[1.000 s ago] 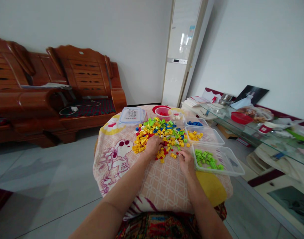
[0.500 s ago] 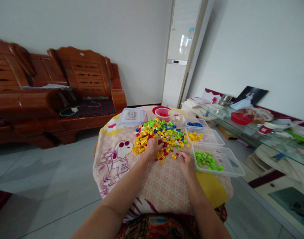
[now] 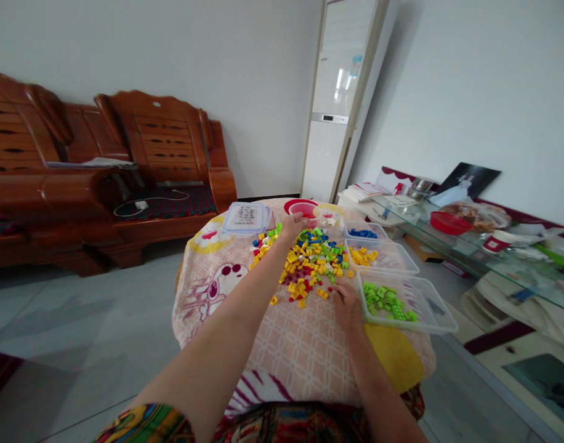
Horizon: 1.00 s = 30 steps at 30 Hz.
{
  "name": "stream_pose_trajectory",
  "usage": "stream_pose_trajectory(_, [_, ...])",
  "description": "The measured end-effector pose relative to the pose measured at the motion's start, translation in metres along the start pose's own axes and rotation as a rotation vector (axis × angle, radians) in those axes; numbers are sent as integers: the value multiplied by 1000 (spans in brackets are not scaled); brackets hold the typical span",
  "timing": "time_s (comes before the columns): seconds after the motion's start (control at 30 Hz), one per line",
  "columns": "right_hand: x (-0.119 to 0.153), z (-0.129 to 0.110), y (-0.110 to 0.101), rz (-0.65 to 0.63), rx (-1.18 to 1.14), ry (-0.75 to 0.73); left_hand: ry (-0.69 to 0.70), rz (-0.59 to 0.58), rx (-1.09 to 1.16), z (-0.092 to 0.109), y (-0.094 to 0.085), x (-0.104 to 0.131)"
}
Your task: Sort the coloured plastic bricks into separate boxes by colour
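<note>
A pile of mixed small bricks, yellow, green, blue, red and white, lies on the cloth-covered round table. My left hand is over the far side of the pile, at the near edge of a round pink bowl; what its fingers hold, if anything, is hidden. At the pile's near right, my right hand has its fingers closed by a small red piece. Three clear trays stand on the right, with blue bricks, yellow bricks and green bricks.
A lidded clear box sits at the table's far left. White pieces lie beside the bowl. To the right is a glass-topped stand with a red dish. Wooden chairs stand on the left.
My left hand has moved away from me, from the middle of the pile to the pink bowl. My right hand has hardly moved. The view has shifted slightly.
</note>
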State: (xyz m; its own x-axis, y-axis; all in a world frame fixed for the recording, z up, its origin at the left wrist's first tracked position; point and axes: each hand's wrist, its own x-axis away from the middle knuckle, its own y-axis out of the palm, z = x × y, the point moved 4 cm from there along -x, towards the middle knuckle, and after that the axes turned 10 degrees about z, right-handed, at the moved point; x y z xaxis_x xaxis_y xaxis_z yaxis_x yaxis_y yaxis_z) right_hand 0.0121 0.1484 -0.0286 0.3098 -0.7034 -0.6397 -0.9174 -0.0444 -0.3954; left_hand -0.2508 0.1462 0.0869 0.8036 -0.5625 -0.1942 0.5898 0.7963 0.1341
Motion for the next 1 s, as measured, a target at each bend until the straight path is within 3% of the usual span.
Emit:
stream_pose_trajectory(0.07, [0,0,0,-1,-4,2,108,28,-31,9,1,-5])
stream_pose_trajectory(0.17, [0,0,1,0,-10,0,199,44,-213,0,-9,17])
stream_pose_trajectory(0.33, [2,1,2,10,6,27,247,-128,-563,-29,-30,82])
stream_pose_trajectory(0.47, [1,0,1,8,7,12,279,-280,-784,-35,-35,111])
stream_pose_trajectory(0.6, [-1,0,1,-8,-1,6,368,-413,-990,-34,-31,119])
stream_pose_trajectory(0.7, [-1,1,1,-13,3,15,357,-462,-1037,-36,-30,122])
stream_pose_trajectory(1.0, [0,3,1,-11,-12,16,303,-391,-857,-34,-33,124])
